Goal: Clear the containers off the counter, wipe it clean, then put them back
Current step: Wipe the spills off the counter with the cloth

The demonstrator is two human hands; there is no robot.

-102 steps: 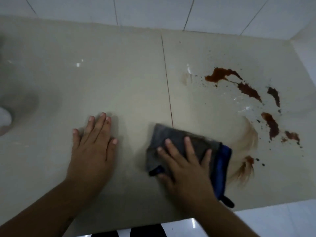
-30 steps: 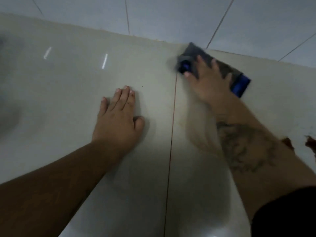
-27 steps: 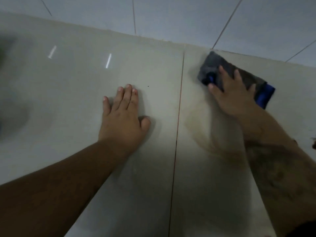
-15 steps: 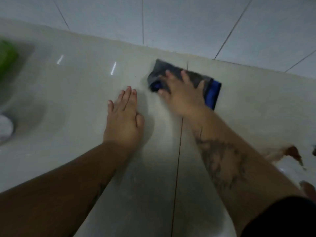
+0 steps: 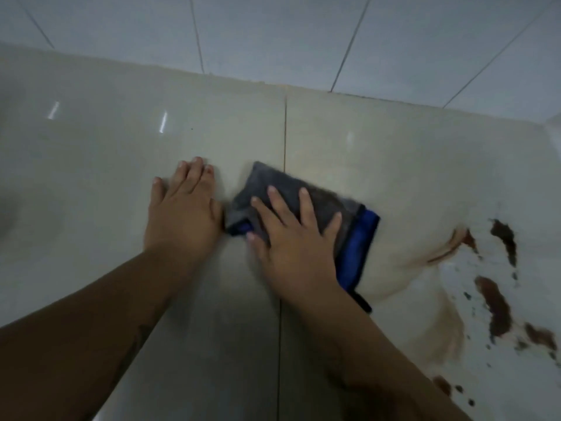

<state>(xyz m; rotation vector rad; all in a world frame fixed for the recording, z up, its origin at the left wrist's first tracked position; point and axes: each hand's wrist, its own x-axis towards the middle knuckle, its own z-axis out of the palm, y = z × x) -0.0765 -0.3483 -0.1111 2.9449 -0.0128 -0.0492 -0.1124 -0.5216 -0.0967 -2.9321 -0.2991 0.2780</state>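
A grey cloth with a blue edge (image 5: 358,238) lies flat on the beige tiled counter (image 5: 394,165), across the tile joint. My right hand (image 5: 291,238) presses down on the cloth with its fingers spread and straight. My left hand (image 5: 182,211) rests flat on the counter just left of the cloth, its thumb side almost touching the cloth's corner. A dark red-brown spill (image 5: 498,308) with splatters and pale smears covers the counter's right side. No containers are in view.
A pale tiled wall (image 5: 273,34) rises behind the counter, and a second wall meets it at the far right corner (image 5: 552,126). The counter's left part (image 5: 76,177) is glossy with light reflections.
My right hand has dragged the cloth back from the wall toward me, to beside my left hand. The view has shifted right, bringing more of the spill into sight. My left hand has stayed planted.
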